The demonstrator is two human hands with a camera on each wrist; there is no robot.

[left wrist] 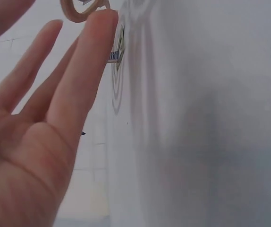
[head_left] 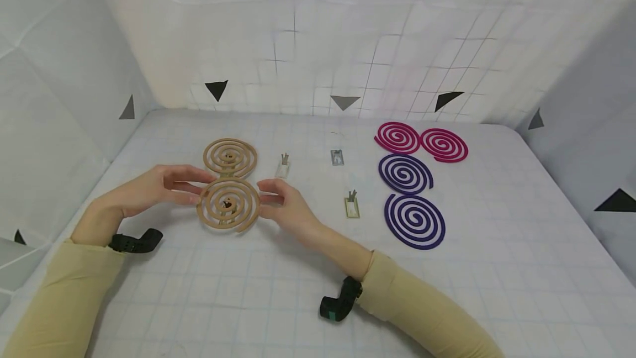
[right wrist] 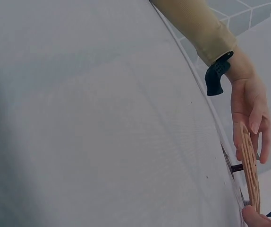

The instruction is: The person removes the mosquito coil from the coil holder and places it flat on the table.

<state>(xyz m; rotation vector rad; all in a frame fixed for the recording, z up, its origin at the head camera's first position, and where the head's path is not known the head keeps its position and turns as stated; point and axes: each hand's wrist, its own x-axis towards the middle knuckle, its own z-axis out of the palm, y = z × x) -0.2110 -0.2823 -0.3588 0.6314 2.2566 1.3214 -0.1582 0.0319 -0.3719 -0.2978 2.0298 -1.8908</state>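
A tan mosquito coil (head_left: 229,179) is held level by both hands, slightly above the table, over a small metal stand that shows through its rings. My left hand (head_left: 171,184) pinches its left edge, with the thumb on one side and fingers on the other. At the opposite edge, my right hand (head_left: 288,206) grips it between thumb and fingers. In the right wrist view, the coil (right wrist: 250,172) appears edge-on between the hands. Just behind it, a second tan coil (head_left: 229,140) sits over another metal stand.
Right of the hands lie three small metal stands: one (head_left: 282,169) near the right fingers, one (head_left: 337,157) farther back, one (head_left: 351,209) nearer. Two purple coils (head_left: 414,217) and two pink coils (head_left: 397,137) lie farther right. White sheet walls (head_left: 348,37) enclose the table.
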